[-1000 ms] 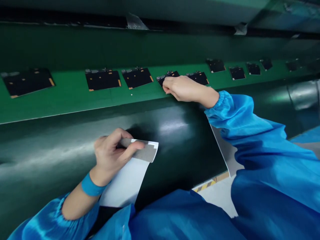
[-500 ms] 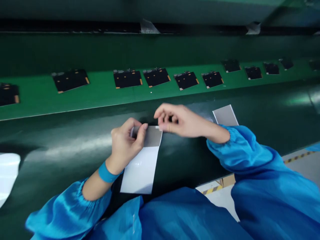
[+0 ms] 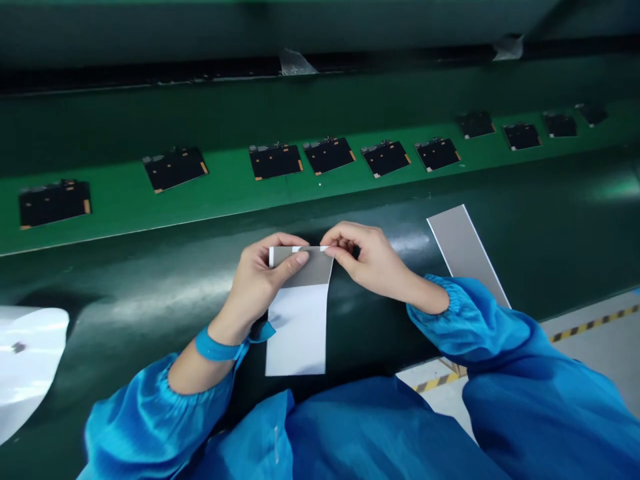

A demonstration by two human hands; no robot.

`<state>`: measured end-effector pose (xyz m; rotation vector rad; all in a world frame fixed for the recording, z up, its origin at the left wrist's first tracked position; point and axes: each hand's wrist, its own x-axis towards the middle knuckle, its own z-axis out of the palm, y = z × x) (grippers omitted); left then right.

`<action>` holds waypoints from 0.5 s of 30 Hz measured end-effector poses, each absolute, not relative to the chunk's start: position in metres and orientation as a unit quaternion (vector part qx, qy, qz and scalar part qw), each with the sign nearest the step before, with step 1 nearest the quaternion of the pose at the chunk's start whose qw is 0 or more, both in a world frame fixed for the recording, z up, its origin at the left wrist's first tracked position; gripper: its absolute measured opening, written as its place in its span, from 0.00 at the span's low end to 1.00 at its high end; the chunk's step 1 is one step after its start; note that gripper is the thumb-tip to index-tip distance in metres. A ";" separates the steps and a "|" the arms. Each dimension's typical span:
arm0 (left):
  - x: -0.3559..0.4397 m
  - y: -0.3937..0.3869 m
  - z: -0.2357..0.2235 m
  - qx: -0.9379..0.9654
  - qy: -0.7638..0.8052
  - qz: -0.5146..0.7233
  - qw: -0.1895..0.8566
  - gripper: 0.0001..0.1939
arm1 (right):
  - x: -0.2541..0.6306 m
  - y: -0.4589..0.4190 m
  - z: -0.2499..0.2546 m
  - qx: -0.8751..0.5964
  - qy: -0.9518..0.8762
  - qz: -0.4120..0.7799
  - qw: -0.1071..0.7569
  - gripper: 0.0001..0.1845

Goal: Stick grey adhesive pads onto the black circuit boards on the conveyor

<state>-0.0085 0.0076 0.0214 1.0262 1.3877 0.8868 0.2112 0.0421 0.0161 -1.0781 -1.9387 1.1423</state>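
A white backing strip [image 3: 299,327] with a grey sticker [image 3: 309,268] at its top lies on the dark green table [image 3: 125,293]. My left hand [image 3: 260,280] is closed on the strip's upper left, thumb pressed on the grey sticker. My right hand [image 3: 367,257] pinches the sticker's top right corner with thumb and forefinger. Both arms wear blue sleeves, and a blue band circles my left wrist [image 3: 215,347].
A bright green conveyor belt [image 3: 225,183] runs behind the table with several black square boards, the nearest [image 3: 277,160] straight beyond my hands. A second grey strip [image 3: 463,243] lies at my right forearm. A shiny white sheet [image 3: 25,360] sits far left. Floor with hazard tape [image 3: 590,325] shows right.
My right hand left a board on the belt, came back to the table and pinched the sticker's corner. The boards have shifted right along the belt. My left hand kept its hold on the strip.
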 end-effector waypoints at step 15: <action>0.015 0.009 0.027 0.488 0.613 0.342 0.519 0.14 | 0.212 0.034 0.017 -0.411 -0.844 0.203 0.277 0.09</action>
